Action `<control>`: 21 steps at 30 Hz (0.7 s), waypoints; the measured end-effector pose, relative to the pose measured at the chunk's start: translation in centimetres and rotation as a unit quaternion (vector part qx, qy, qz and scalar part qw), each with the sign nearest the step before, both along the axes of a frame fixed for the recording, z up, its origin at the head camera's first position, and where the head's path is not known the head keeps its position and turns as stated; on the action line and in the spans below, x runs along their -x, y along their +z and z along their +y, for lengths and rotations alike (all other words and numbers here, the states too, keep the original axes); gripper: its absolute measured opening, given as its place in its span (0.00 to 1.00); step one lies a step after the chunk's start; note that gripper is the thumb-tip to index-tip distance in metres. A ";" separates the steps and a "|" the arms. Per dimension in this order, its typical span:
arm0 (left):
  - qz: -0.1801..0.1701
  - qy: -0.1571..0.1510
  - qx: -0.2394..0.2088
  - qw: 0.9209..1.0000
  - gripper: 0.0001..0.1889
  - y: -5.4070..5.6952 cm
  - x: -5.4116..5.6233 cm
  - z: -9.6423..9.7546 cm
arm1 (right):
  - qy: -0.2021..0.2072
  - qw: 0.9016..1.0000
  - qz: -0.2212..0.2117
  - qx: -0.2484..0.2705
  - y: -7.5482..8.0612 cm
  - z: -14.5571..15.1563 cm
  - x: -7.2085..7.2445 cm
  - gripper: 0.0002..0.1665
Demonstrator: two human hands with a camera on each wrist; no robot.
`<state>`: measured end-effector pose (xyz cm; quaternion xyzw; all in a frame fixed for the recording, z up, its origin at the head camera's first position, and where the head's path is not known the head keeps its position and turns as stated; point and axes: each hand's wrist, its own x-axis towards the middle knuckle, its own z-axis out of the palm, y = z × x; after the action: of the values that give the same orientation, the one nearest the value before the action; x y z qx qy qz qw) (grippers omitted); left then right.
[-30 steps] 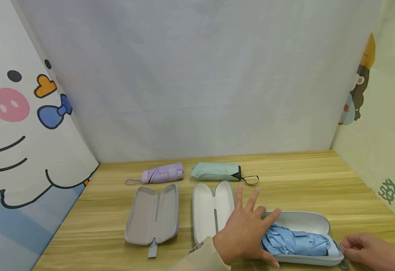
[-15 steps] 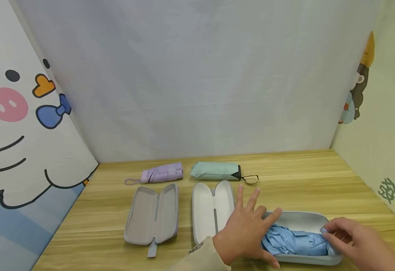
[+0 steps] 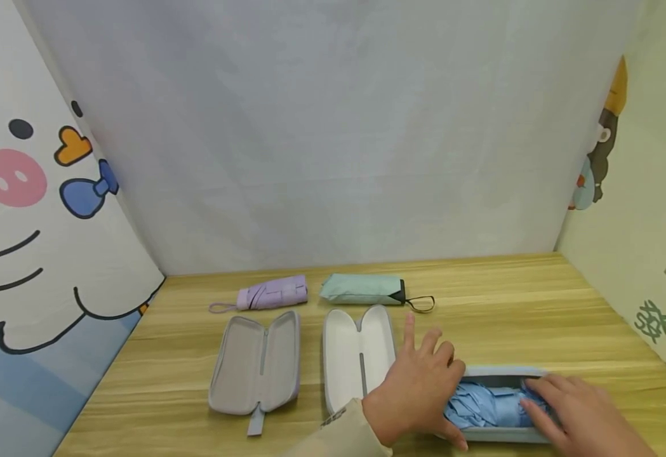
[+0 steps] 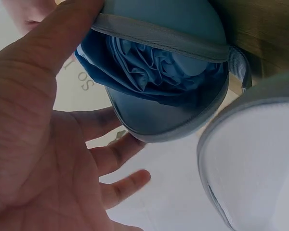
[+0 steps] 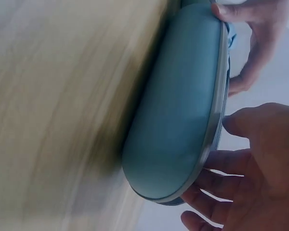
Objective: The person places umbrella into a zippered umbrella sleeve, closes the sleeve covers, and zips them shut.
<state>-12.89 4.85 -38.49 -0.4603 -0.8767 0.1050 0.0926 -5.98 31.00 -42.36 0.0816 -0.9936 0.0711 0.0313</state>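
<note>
A pale blue zip case (image 3: 501, 434), partly open, lies at the front right with a folded blue umbrella (image 3: 484, 406) inside. My left hand (image 3: 418, 393) holds the case's left end, thumb at the near rim and fingers across to the lid. At the other end my right hand (image 3: 581, 412) spans the case, with its thumb over the near side and its fingers at the lid. From the left wrist, the umbrella's crumpled fabric (image 4: 149, 70) shows between the two halves. The right wrist view shows the smooth outer shell (image 5: 176, 106) and the fingers along the rim.
An open white-lined case (image 3: 344, 362) lies left of my left hand. Farther left sits an open grey-lined case (image 3: 241, 368) with a tab. Behind them lie a folded purple umbrella (image 3: 275, 293) and a folded mint-green umbrella (image 3: 364, 289) with a wrist loop.
My right hand has moved from the zipper pull at the case's right end up and left onto the case. The lid has tilted toward the umbrella. My left fingers have bent a little.
</note>
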 end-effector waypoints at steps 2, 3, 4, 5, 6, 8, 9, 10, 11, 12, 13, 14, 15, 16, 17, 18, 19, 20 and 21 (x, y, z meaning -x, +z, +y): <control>-0.008 0.000 0.000 1.000 0.48 0.0 0.0 0.1 | -0.002 1.000 0.006 -0.023 -0.3 -0.3 -0.2 0.24; -0.012 0.001 -0.001 1.000 0.48 0.0 0.0 0.1 | -0.004 0.999 0.009 -0.039 -0.5 -0.4 -0.3 0.24; -0.018 0.002 -0.001 1.000 0.48 0.0 0.0 0.2 | -0.004 0.998 0.011 -0.055 -0.6 -0.6 -0.5 0.24; -0.022 0.002 0.001 1.000 0.48 0.0 0.0 0.2 | -0.005 0.998 0.007 -0.067 -0.6 -0.8 -0.6 0.24; -0.026 0.002 0.002 1.000 0.48 0.0 -0.1 0.3 | -0.007 0.997 0.005 -0.075 -0.6 -0.9 -0.8 0.24; -0.035 0.001 0.004 0.999 0.48 0.0 0.0 0.3 | -0.009 0.997 0.006 -0.076 -0.2 -1.1 -1.0 0.23; -0.039 0.000 0.004 0.999 0.47 0.1 0.0 0.3 | -0.008 0.998 0.003 -0.068 0.1 -1.2 -1.1 0.23; -0.040 -0.001 0.004 0.999 0.47 0.1 0.0 0.3 | -0.001 0.999 0.005 -0.054 0.5 -1.1 -1.2 0.21; -0.039 -0.003 0.002 0.999 0.47 0.1 -0.1 0.3 | 0.002 0.999 0.010 -0.036 0.9 -1.0 -1.2 0.19; -0.037 -0.005 0.000 0.999 0.46 0.1 -0.1 0.3 | 0.003 1.000 0.019 -0.021 1.3 -0.9 -1.2 0.16; -0.034 -0.007 -0.001 0.999 0.46 0.0 -0.1 0.3 | 0.005 0.999 0.032 -0.009 1.6 -0.7 -1.3 0.13; -0.031 -0.010 -0.002 0.999 0.45 0.0 -0.1 0.3 | 0.013 0.998 0.055 0.005 1.8 -0.4 -1.3 0.11; -0.027 -0.012 -0.001 1.000 0.45 0.0 -0.2 0.2 | 0.024 0.996 0.080 0.018 2.0 -0.1 -1.2 0.12; -0.023 -0.013 0.000 1.000 0.45 0.0 -0.2 0.3 | 0.033 0.993 0.105 0.028 2.0 0.1 -1.2 0.16; -0.020 -0.014 0.002 1.000 0.45 0.0 -0.3 0.3 | 0.042 0.991 0.125 0.037 2.0 0.4 -1.2 0.21; -0.017 -0.014 0.006 1.000 0.45 0.0 -0.3 0.3 | 0.055 0.988 0.140 0.044 1.9 0.7 -1.1 0.27; -0.015 -0.013 0.010 1.000 0.46 0.0 -0.3 0.3 | 0.071 0.986 0.145 0.050 1.8 1.1 -1.0 0.35; -0.013 -0.011 0.015 1.000 0.46 0.0 -0.3 0.3 | 0.082 0.986 0.134 0.059 1.6 1.4 -0.9 0.43; -0.012 -0.010 0.021 1.000 0.46 0.0 -0.3 0.4 | 0.088 0.988 0.107 0.069 1.5 1.6 -0.8 0.50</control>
<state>-12.59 5.21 -38.50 -0.4719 -0.8708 0.1169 0.0734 -5.13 32.63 -40.91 0.1733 -0.9662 0.1333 0.1368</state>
